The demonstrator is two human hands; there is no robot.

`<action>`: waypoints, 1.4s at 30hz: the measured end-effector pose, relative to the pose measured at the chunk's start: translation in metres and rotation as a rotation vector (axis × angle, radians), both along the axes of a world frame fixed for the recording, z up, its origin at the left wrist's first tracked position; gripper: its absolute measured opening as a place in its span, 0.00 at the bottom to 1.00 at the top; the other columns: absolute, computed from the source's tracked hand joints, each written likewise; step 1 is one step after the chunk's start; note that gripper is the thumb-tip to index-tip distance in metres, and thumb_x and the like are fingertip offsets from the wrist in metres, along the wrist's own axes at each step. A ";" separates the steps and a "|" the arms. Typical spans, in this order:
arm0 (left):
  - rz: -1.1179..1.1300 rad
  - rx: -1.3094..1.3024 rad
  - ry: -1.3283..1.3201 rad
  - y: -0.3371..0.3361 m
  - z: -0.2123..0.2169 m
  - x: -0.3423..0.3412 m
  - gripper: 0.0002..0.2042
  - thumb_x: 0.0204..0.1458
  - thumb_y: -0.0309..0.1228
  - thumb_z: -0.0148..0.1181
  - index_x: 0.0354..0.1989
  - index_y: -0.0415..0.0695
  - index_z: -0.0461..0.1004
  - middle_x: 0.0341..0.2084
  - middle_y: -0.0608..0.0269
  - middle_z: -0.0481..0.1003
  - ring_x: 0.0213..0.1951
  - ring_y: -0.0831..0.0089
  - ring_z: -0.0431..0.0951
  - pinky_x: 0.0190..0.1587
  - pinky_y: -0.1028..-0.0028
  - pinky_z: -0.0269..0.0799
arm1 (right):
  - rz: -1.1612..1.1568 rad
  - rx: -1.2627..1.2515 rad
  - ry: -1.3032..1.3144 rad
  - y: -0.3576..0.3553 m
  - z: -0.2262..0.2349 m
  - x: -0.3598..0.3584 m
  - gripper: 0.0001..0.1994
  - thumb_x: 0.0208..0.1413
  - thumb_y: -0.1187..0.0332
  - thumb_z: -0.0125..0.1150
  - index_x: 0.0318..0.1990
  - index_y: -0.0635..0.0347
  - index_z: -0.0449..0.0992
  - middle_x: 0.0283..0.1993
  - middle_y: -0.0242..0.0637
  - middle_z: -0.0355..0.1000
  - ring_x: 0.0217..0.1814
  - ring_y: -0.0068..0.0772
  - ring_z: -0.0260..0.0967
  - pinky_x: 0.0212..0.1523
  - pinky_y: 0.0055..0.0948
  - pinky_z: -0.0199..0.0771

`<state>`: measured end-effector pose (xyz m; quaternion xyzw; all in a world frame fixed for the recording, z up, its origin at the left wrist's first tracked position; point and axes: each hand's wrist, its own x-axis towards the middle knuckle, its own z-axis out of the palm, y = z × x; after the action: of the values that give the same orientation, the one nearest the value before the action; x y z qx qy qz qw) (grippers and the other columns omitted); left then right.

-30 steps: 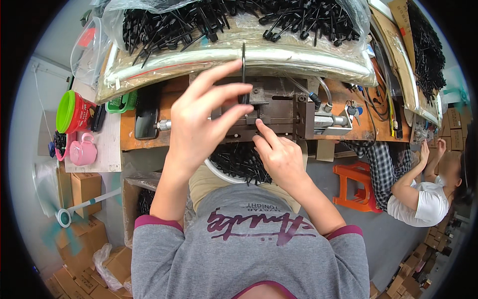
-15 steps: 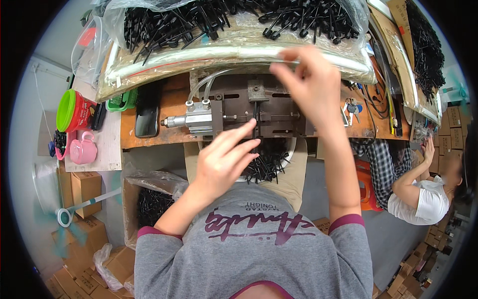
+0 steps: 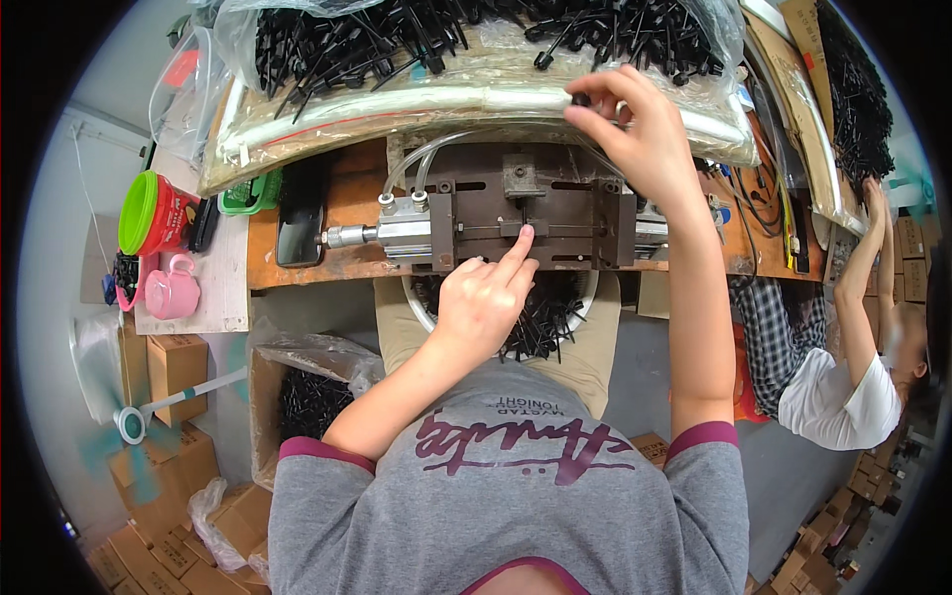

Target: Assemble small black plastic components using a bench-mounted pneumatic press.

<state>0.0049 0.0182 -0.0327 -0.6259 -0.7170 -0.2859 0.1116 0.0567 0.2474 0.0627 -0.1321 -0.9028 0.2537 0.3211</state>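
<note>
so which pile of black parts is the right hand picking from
The big clear bag of black parts along the bench's far edge; the right hand pinches at its rim. The white bowl sits under the left hand.

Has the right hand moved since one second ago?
Yes. The right hand has gone up and to the right, away from the metal fixture, to the bag of black parts.

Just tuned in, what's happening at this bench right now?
A person sits at a metal press fixture on a wooden bench. The left hand has its index finger on the fixture's middle slot. The right hand pinches a small black plastic part at the bag of black parts.
</note>
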 end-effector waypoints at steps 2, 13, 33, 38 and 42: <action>0.015 -0.016 0.004 -0.001 -0.001 0.001 0.13 0.39 0.28 0.71 0.36 0.43 0.80 0.55 0.58 0.77 0.23 0.71 0.78 0.31 0.73 0.73 | -0.034 -0.152 0.005 -0.020 -0.001 0.019 0.11 0.48 0.72 0.71 0.40 0.60 0.80 0.34 0.32 0.71 0.31 0.24 0.67 0.33 0.24 0.69; -0.068 0.306 -0.252 0.029 0.087 -0.056 0.09 0.47 0.26 0.71 0.36 0.39 0.82 0.35 0.56 0.83 0.33 0.67 0.83 0.37 0.74 0.79 | 0.039 0.094 -0.080 -0.111 -0.066 0.090 0.13 0.47 0.79 0.67 0.41 0.67 0.75 0.59 0.50 0.71 0.51 0.47 0.76 0.49 0.36 0.78; 0.016 0.216 -0.401 0.095 0.106 -0.098 0.09 0.54 0.26 0.64 0.43 0.43 0.84 0.38 0.61 0.82 0.35 0.79 0.81 0.36 0.78 0.74 | 0.126 -0.022 -0.264 -0.102 -0.058 0.067 0.11 0.49 0.70 0.67 0.39 0.59 0.75 0.52 0.41 0.77 0.32 0.39 0.78 0.35 0.34 0.79; -0.074 0.229 -0.889 0.034 0.115 -0.079 0.13 0.58 0.22 0.59 0.51 0.38 0.80 0.44 0.60 0.80 0.43 0.77 0.80 0.43 0.78 0.75 | -0.245 0.317 0.030 -0.015 -0.004 0.036 0.09 0.52 0.73 0.65 0.41 0.55 0.76 0.42 0.36 0.77 0.40 0.40 0.77 0.36 0.36 0.78; -0.236 0.107 -0.867 0.005 0.111 -0.064 0.20 0.57 0.16 0.55 0.59 0.37 0.73 0.50 0.54 0.77 0.50 0.71 0.78 0.53 0.75 0.73 | -0.310 0.889 -0.023 0.079 0.019 -0.006 0.17 0.47 0.79 0.63 0.46 0.54 0.76 0.45 0.33 0.71 0.45 0.41 0.74 0.43 0.37 0.76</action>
<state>-0.0588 0.0235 0.0788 -0.5191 -0.6055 -0.5691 -0.2000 0.0503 0.3262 0.0816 -0.1181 -0.8970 -0.2099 0.3706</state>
